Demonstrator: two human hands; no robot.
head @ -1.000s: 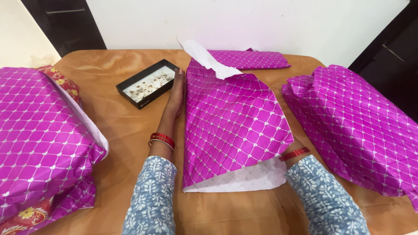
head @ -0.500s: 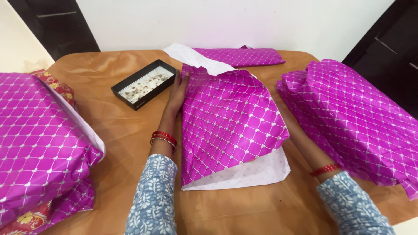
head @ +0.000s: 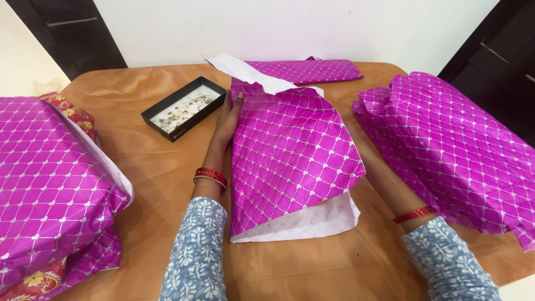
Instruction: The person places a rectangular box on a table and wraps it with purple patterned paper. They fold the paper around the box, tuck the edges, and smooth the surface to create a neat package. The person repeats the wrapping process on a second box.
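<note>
The magenta wrapping paper [head: 292,156] with the white lattice-and-hearts print sits pretty much in the middle of the wooden table [head: 134,150], folded over something so it humps up, with its plain white underside poking out along the near edge and again as a flap at the far end. The left hand [head: 228,120] lies flat along the paper's left side, fingers stretched out straight and together, tips touching the paper near its far left corner, not gripping anything. The right hand is tucked out of sight behind the paper's right side, only the forearm with a red bangle [head: 413,214] shows, so I can't tell what those fingers are doing. Left wrist has red and silver bangles [head: 210,176], and both sleeves are blue-grey with a white floral print. Just left of the left hand, towards the far edge, there's a shallow black tray [head: 184,108] with a pale speckled inside. A narrow wrapped package [head: 306,71] in the same paper lies along the far edge. A big wrapped bundle [head: 451,150] fills the right side, and another big one [head: 50,178] sits at the left edge on top of red floral cloth [head: 72,114].
</note>
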